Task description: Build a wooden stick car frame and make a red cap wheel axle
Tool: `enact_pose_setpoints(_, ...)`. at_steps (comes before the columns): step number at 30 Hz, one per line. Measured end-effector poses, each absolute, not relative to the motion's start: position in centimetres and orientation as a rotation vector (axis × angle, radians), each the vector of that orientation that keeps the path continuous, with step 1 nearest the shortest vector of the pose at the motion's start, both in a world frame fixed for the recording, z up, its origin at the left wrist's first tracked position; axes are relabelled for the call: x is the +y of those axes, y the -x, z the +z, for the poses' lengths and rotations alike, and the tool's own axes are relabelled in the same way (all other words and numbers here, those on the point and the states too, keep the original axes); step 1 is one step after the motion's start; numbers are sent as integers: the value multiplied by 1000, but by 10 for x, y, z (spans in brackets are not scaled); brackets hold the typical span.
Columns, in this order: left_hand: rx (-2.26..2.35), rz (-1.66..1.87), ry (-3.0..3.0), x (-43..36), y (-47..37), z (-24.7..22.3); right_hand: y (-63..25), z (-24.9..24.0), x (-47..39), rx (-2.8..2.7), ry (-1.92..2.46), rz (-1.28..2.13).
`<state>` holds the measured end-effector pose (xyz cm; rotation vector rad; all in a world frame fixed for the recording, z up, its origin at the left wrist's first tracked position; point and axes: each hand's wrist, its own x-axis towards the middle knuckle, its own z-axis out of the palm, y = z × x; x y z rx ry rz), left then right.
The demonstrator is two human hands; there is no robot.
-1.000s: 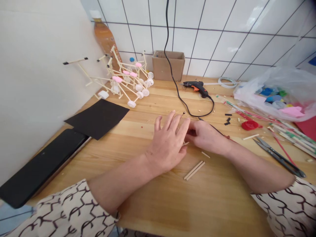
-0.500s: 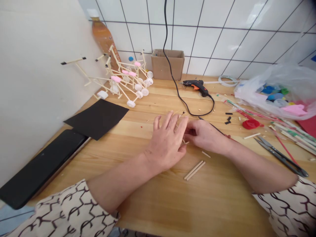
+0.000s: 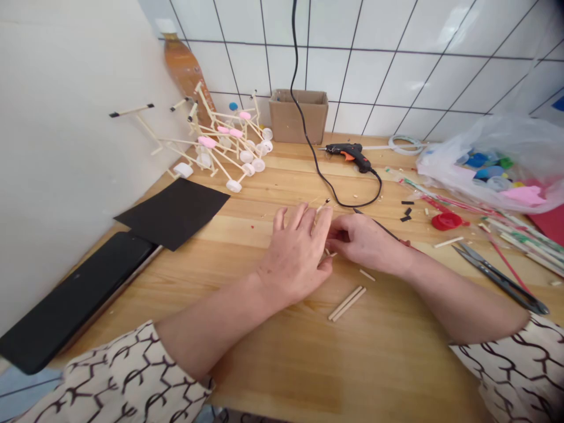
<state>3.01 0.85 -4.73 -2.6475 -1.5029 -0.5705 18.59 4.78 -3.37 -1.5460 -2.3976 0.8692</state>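
My left hand [image 3: 295,252] rests low over the table, its fingers bent and covering part of some thin wooden sticks [image 3: 329,254]. My right hand [image 3: 361,244] touches it from the right, thumb and fingertips pinched on the same sticks, which are mostly hidden between the hands. A small dark-tipped stick end [image 3: 326,202] shows just beyond my left fingertips. Nearer the front, two short sticks [image 3: 347,304] lie side by side, and a thinner piece [image 3: 367,275] lies below my right hand. A dark pointed tool [image 3: 381,226] lies behind my right wrist.
Stick models with bottle-cap wheels [image 3: 233,185], a bottle [image 3: 183,64] and black paper [image 3: 174,211] are at left. A cardboard box [image 3: 298,117] and glue gun [image 3: 352,154] stand behind. Scissors [image 3: 496,273], a red cap [image 3: 447,221] and a plastic bag [image 3: 467,141] are at right.
My left fingers have shifted slightly down and left, showing more of the dark-tipped stick end. My right hand has hardly moved.
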Motion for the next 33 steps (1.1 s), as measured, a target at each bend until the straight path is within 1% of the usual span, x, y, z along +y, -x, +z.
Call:
enact_pose_setpoints(10,-1478,-566,2665,9,-30,-47,-186,-33,47,-2401,1550,866)
enact_pose_setpoints(16,-1482,-546,2657,9,-29,-48,-194,-36,50,-2408,1444,970)
enact_pose_setpoints(20,-1478,-537,2658,9,-29,-48,-200,-30,50,-2483,1396,1018)
enact_pose_setpoints(25,-1482,-535,2658,9,-29,-48,-201,-23,49,-2564,1418,974)
enact_pose_setpoints(33,-1478,-538,2662,9,-29,-49,-202,-29,49,-2596,1370,928)
